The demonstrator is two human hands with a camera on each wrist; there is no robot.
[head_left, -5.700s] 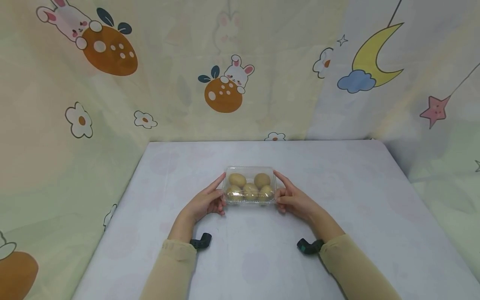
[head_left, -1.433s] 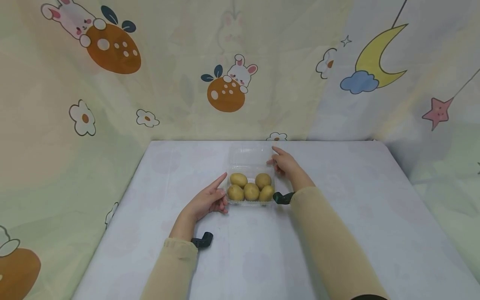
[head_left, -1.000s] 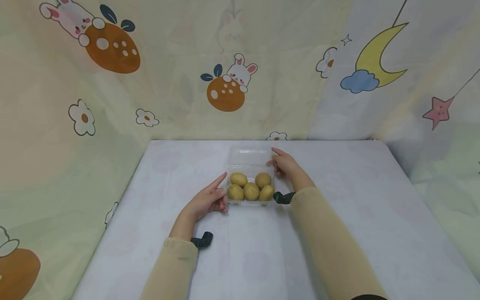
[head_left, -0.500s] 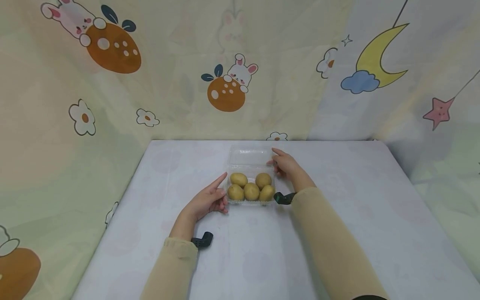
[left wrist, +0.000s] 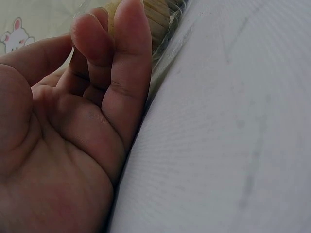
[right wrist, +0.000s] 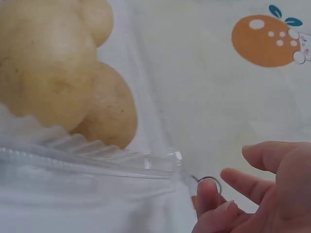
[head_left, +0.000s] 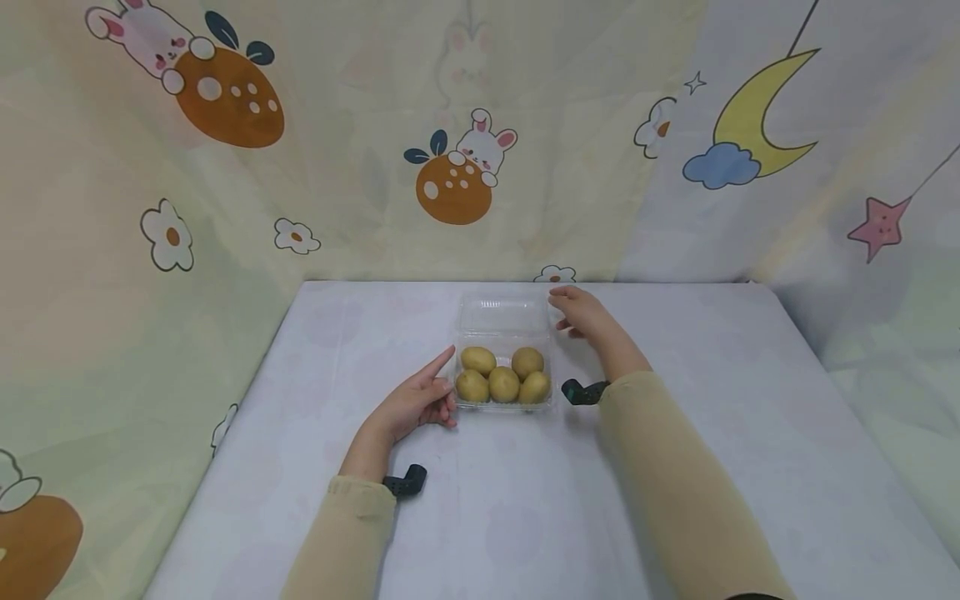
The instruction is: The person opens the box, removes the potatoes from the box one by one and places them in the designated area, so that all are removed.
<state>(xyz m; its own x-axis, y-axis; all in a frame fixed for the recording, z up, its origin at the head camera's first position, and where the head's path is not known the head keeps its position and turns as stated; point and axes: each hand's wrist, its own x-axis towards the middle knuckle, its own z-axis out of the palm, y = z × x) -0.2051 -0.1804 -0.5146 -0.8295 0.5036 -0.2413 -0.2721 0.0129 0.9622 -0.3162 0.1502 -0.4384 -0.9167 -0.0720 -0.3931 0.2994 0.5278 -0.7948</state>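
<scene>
A clear plastic clamshell container stands on the table, its lid folded back away from me. Inside lie several yellow-brown potatoes, seen close up in the right wrist view as smooth, speckled potatoes. My left hand rests against the container's left side, index finger straight along it and thumb near the front corner. In the left wrist view, the other fingers of the left hand bend loosely beside the container wall. My right hand is just right of the raised-back lid, fingers loosely bent and holding nothing.
A white cloth covers the table. Behind it and at both sides hangs a printed curtain with rabbits, flowers and a moon. Each wrist carries a small black camera, one being the left camera.
Earlier the lid was closed, with both hands at the container's sides; then it lay opened back with my right hand at its edge. Now that hand has moved off to the right. My left hand stayed.
</scene>
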